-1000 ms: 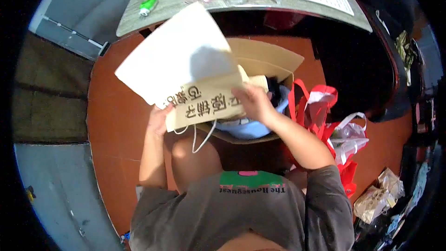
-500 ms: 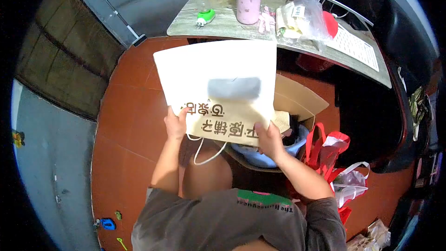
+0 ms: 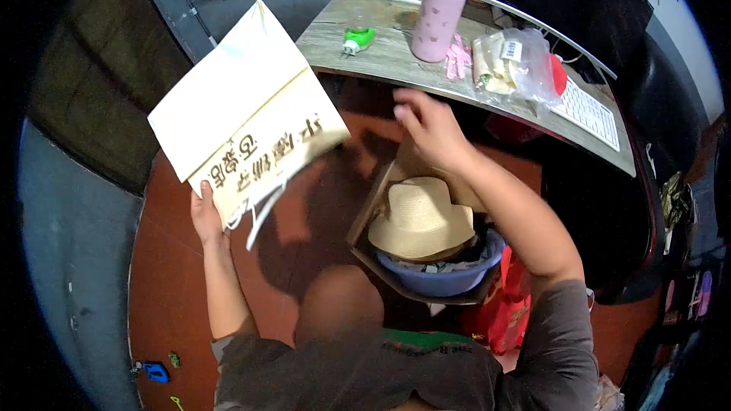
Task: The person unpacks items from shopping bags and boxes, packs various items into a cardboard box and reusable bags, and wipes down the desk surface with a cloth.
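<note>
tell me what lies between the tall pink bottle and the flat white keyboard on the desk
A small flat pink item, then a clear crinkled plastic bag with a rounded red thing at its edge, in the head view.

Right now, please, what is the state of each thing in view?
Printed bag: tilted, in left hand
Right hand: raised, seemingly empty
Cardboard box: open
Hat: crown up, in the box
Blue basin: partly covered by the hat
Pink bottle: upright, lid on
</note>
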`<state>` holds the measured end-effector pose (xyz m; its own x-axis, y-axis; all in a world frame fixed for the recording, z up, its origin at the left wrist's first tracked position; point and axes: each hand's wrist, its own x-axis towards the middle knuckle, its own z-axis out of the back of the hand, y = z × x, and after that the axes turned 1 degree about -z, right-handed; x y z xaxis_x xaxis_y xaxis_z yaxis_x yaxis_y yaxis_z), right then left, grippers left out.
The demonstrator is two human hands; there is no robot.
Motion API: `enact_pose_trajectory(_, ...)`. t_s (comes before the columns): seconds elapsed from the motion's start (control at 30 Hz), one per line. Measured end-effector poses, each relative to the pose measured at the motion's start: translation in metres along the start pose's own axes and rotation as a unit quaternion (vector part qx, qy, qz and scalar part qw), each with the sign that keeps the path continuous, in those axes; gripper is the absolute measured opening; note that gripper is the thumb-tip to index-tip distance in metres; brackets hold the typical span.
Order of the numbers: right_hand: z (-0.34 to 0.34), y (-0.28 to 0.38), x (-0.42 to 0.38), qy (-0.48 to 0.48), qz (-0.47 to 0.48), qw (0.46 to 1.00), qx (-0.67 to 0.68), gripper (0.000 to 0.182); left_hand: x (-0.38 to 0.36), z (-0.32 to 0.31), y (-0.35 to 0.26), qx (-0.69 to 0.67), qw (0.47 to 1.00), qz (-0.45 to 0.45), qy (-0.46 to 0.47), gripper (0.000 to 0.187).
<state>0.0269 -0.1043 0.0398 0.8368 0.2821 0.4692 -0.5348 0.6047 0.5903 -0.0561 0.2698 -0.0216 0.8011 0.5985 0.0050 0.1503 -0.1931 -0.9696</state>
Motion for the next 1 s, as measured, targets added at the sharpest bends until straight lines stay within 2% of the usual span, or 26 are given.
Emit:
enact_pose_trajectory(0.07,-0.012,0.002,0.058,0.007,-0.03,1.0,0.006,0.042,0.02,-0.003,-0.01,-0.024,0.999,-0.015,0.016,0.032)
enact_pose_trajectory(0.13,-0.043,-0.01,0.106,-0.029,-0.003,0.991,-0.134,0.052,0.044,-0.008,-0.019,0.028,0.999,-0.005,0.032,0.038)
enact_pose_trajectory(0.2,-0.068,0.005,0.134,-0.021,-0.076,0.98,-0.183,0.051,0.076,-0.013,-0.028,0.056,0.997,0.016,0.051,0.037)
enact_pose_trajectory(0.23,-0.075,0.007,0.146,-0.018,-0.115,0.971,-0.207,0.051,0.089,-0.022,-0.032,0.055,0.996,-0.004,0.075,0.038)
enact_pose_trajectory(0.33,-0.09,0.0,0.164,0.035,-0.192,0.949,-0.25,0.05,0.132,-0.048,-0.041,0.123,0.988,-0.003,0.09,0.033)
enact_pose_trajectory(0.37,-0.091,-0.004,0.163,0.025,-0.191,0.944,-0.269,0.041,0.15,-0.053,-0.036,0.116,0.988,0.0,0.098,0.032)
enact_pose_trajectory(0.47,-0.095,-0.024,0.164,0.037,-0.208,0.933,-0.293,0.031,0.18,-0.053,-0.032,0.104,0.983,0.018,0.152,0.033)
enact_pose_trajectory(0.5,-0.093,-0.028,0.158,-0.005,-0.165,0.931,-0.326,0.028,0.18,-0.057,-0.034,0.133,0.98,0.026,0.147,0.032)
enact_pose_trajectory(0.63,-0.083,-0.05,0.155,-0.032,-0.171,0.928,-0.328,0.026,0.195,-0.084,-0.028,0.156,0.963,0.066,0.21,0.032)
enact_pose_trajectory(0.73,-0.074,-0.052,0.145,-0.115,-0.154,0.947,-0.259,0.025,0.191,-0.12,-0.028,0.216,0.942,0.076,0.247,0.031)
enact_pose_trajectory(0.77,-0.065,-0.037,0.142,-0.103,-0.166,0.956,-0.219,0.024,0.188,-0.132,-0.029,0.219,0.936,0.083,0.261,0.03)
enact_pose_trajectory(0.87,-0.06,-0.031,0.137,-0.147,-0.073,0.95,-0.267,0.023,0.186,-0.164,-0.026,0.263,0.908,0.084,0.314,0.03)
enact_pose_trajectory(0.9,-0.057,-0.035,0.14,-0.111,-0.064,0.955,-0.268,0.025,0.195,-0.174,-0.016,0.265,0.909,0.034,0.319,0.032)
enact_pose_trajectory(0.93,-0.056,-0.038,0.141,-0.039,-0.099,0.95,-0.292,0.026,0.206,-0.185,0.002,0.264,0.908,-0.016,0.325,0.034)
enact_pose_trajectory(1.0,-0.056,-0.037,0.142,0.102,-0.171,0.922,-0.333,0.028,0.228,-0.198,0.027,0.337,0.897,-0.14,0.249,0.036)
